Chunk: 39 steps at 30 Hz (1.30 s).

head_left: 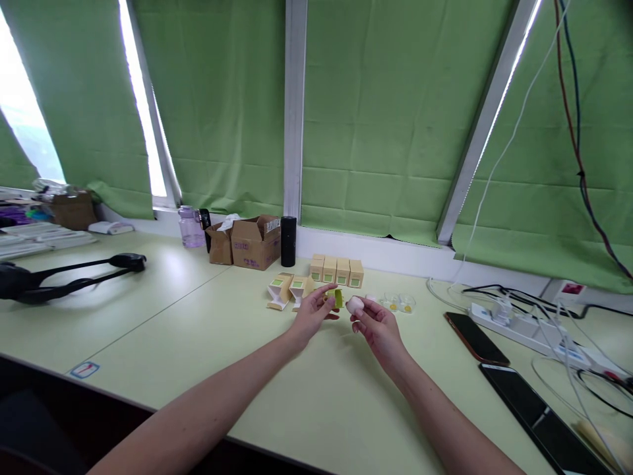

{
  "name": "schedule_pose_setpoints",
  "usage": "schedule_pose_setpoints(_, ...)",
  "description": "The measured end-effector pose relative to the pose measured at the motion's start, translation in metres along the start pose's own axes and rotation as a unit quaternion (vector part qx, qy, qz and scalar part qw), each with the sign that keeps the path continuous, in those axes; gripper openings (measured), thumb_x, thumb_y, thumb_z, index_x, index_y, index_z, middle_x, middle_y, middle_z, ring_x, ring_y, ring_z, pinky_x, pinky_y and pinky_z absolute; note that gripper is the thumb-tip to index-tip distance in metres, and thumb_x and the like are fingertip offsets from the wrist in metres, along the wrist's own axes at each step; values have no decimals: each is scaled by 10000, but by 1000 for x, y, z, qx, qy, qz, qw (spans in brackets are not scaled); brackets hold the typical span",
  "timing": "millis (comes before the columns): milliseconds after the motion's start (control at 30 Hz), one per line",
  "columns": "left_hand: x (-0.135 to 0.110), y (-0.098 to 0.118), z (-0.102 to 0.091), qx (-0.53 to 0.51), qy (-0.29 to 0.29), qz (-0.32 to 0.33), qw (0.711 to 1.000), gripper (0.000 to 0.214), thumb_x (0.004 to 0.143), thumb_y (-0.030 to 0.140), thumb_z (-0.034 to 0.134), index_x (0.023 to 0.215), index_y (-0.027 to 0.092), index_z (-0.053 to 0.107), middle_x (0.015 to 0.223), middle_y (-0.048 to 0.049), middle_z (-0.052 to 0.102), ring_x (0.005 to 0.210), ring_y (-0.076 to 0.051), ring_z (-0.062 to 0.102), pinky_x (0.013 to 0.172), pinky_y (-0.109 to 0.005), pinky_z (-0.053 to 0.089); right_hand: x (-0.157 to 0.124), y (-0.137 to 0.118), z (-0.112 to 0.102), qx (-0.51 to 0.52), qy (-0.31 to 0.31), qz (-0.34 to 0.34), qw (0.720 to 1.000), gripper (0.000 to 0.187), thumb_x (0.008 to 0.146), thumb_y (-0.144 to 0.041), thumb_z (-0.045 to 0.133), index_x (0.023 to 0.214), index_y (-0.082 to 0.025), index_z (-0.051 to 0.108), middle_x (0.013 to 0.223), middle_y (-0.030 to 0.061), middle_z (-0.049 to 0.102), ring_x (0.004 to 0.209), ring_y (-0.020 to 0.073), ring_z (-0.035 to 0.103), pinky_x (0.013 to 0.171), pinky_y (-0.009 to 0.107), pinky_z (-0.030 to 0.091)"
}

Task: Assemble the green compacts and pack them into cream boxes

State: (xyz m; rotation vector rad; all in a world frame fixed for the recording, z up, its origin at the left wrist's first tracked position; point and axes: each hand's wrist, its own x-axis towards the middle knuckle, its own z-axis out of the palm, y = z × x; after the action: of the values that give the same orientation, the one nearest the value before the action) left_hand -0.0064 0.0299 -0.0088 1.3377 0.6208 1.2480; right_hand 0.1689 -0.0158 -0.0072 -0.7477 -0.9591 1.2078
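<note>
My left hand grips a small yellow-green container between thumb and fingers, its hollow side toward my right hand. In the fingers of my right hand is a white rounded piece, held just right of the container and apart from it. Left of my left hand, two small tan boxes stand with their flaps open. Behind my hands is a row of several small tan boxes with green windows. Clear plastic shells with yellow spots lie beyond my right hand.
At the back stand an open cardboard box, a black cylinder and a purple bottle. On the right are a phone, a dark tablet and a power strip with cables. Black straps lie left.
</note>
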Motion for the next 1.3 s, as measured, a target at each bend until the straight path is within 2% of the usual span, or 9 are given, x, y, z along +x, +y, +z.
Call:
schedule_pose_setpoints(233, 1, -5, -1, -4, -15, -4, 1000, 599, 762, 512, 849, 1235, 180, 690, 923, -57, 705, 727, -165, 691, 778, -408, 639, 2, 2, -1, -59, 35, -43, 997, 476, 609, -449, 935, 957, -181, 753, 885, 72, 731, 691, 173, 599, 525, 288, 471)
schedule_pose_setpoints(333, 3, -7, -1, 8, -31, 4, 999, 613, 754, 521, 853, 1232, 166, 705, 884, -52, 710, 694, -162, 692, 771, -404, 638, 2, 1, -1, -89, 32, -54, 994, 462, 620, -482, 923, 934, -184, 760, 849, 68, 728, 670, 170, 589, 526, 293, 472)
schedule_pose_setpoints(667, 5, -13, -2, 53, -57, 39, 996, 675, 717, 548, 867, 1252, 162, 727, 1021, -116, 743, 848, -233, 722, 799, -423, 647, 0, -2, -1, -160, 3, -73, 984, 435, 676, -559, 864, 882, -184, 785, 715, 39, 686, 591, 153, 548, 534, 305, 465)
schedule_pose_setpoints(900, 5, -15, -4, 78, -65, 55, 993, 646, 742, 510, 863, 1272, 168, 722, 997, -116, 756, 838, -235, 737, 790, -393, 640, -1, -2, 0, -187, -2, -79, 979, 453, 703, -583, 842, 899, -178, 794, 698, 36, 683, 578, 148, 537, 533, 299, 471)
schedule_pose_setpoints(1300, 3, -15, -2, 88, -58, 55, 993, 577, 729, 474, 882, 1188, 158, 731, 1009, -115, 723, 885, -229, 704, 792, -383, 634, -1, 5, 2, -182, 4, -79, 980, 498, 696, -629, 827, 899, -177, 785, 653, 25, 637, 566, 145, 511, 509, 285, 452)
